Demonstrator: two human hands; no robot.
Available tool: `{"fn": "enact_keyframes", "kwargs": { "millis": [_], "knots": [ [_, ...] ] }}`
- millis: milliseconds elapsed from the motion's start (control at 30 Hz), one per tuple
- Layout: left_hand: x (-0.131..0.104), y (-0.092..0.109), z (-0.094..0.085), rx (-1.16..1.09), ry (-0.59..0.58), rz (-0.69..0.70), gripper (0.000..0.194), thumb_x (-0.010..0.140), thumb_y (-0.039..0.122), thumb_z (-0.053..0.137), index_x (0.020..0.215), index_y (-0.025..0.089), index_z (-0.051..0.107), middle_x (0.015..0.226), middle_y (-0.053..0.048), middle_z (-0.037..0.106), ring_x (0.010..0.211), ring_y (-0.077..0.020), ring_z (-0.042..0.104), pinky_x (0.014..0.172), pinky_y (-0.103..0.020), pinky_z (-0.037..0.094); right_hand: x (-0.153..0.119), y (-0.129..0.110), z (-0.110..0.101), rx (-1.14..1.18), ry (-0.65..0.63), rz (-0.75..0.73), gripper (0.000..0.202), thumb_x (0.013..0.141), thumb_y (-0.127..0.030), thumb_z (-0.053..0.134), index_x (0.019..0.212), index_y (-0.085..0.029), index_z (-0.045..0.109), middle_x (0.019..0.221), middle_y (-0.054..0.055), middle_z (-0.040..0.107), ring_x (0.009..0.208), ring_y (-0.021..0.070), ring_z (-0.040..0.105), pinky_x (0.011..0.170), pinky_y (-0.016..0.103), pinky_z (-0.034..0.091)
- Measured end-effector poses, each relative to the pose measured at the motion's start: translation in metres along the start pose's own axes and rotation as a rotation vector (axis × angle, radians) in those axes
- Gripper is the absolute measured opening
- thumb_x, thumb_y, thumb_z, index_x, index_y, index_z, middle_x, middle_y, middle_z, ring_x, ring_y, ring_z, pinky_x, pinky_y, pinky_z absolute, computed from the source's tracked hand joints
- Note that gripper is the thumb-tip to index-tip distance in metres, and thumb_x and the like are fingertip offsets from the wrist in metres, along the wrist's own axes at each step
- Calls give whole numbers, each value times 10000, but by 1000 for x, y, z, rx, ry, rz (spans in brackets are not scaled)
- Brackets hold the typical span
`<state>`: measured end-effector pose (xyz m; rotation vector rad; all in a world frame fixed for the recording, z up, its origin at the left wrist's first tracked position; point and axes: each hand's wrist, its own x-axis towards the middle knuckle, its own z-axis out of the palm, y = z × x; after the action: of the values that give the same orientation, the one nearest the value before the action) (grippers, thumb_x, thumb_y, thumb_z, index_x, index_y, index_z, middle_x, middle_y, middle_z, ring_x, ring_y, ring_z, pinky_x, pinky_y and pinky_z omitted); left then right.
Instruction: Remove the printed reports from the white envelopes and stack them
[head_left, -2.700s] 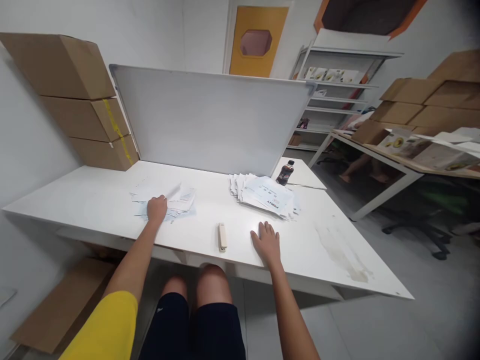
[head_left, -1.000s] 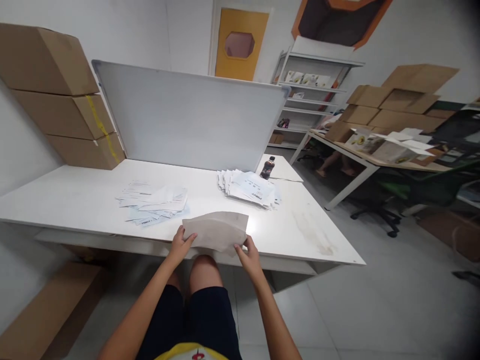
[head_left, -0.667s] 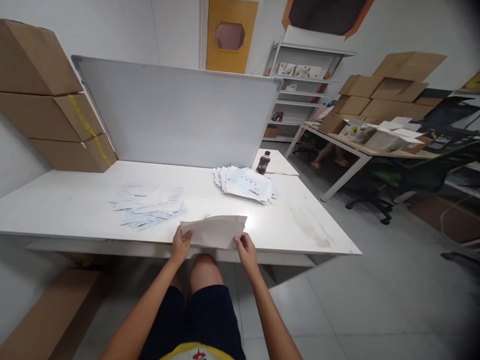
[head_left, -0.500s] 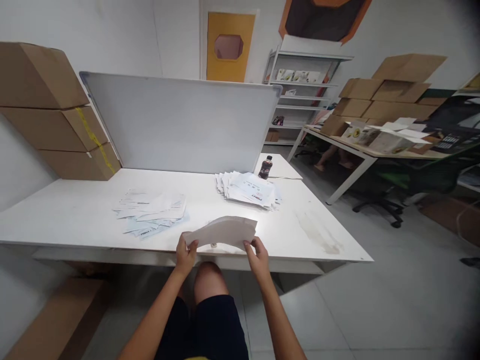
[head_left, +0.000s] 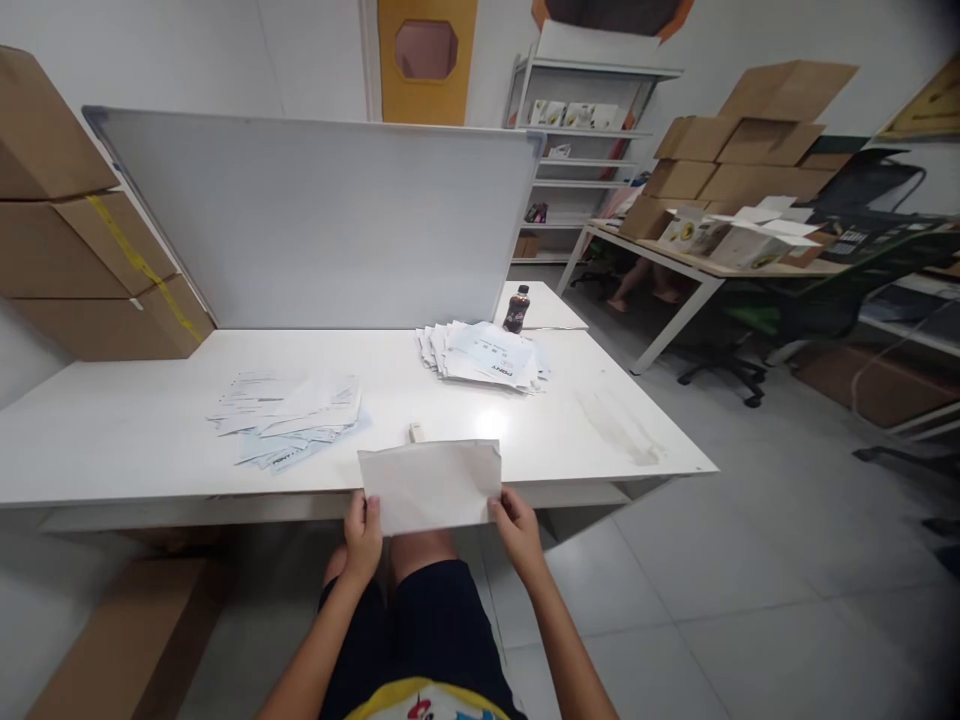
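Observation:
A plain white sheet of paper (head_left: 435, 487), possibly folded or several layers thick, is stretched between my two hands at the table's front edge. My left hand (head_left: 364, 530) pinches its left side, thumb on top. On the opposite side my right hand (head_left: 517, 525) grips the lower right corner. Just behind the paper a small pale object (head_left: 416, 432) lies on the table, too small to name. To the left spreads a loose pile of printed papers (head_left: 289, 405). Farther back on the right is a thicker stack of papers (head_left: 491, 355), the top one marked PONY.
A whiteboard (head_left: 322, 220) stands across the back of the white table (head_left: 165, 440). Cardboard boxes (head_left: 97, 270) are piled at the left. A dark drink bottle (head_left: 516, 310) stands behind the right stack. Another table with boxes (head_left: 765, 150) and an office chair (head_left: 750, 340) are at the right.
The paper was curved and tilted over the table edge; now it is flatter, faces me, and sits closer to my body. The view has shifted, so the small pale object shows behind it.

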<state>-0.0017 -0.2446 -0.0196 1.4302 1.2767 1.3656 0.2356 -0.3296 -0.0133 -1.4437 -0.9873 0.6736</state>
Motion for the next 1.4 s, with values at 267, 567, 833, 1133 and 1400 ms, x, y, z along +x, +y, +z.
{"fn": "enact_keyframes", "kwargs": {
  "millis": [267,567,833,1133,1400],
  "knots": [
    [-43,-9,4,-322,-365,-517,468,573,467,780,908,158,675,816,-73,713,863,-264,649,757,-349,506,-40,15,-26,187,179,292,483,680,-444,648,1062,-150,624,869,69,675,608,155,528,482,242,388],
    [-21,20,31,-339,-397,-581,397,631,485,735,802,131,681,733,-57,692,679,-189,628,632,-285,479,-4,-24,-34,-508,357,-126,419,869,-385,439,1157,-123,594,1093,164,637,1013,281,577,865,434,462],
    [-18,24,63,-296,-358,-539,311,647,446,697,649,149,605,546,17,550,519,-121,500,507,-231,368,46,-73,41,-1020,-432,-706,539,814,-49,417,1351,-58,455,1411,158,478,1333,262,383,1086,407,293],
    [-16,16,70,-254,-298,-474,294,664,412,661,566,165,535,488,49,465,490,-96,409,492,-223,299,42,-35,71,-1068,-359,-627,536,835,-59,429,1371,-37,429,1421,197,451,1299,275,433,1090,443,261],
    [-18,12,73,-207,-253,-399,231,685,377,607,640,150,597,602,6,584,600,-129,487,577,-237,362,35,-34,79,-1070,-341,-586,548,832,-64,422,1377,-8,408,1426,211,436,1320,294,410,1062,429,294]
  ]
}}
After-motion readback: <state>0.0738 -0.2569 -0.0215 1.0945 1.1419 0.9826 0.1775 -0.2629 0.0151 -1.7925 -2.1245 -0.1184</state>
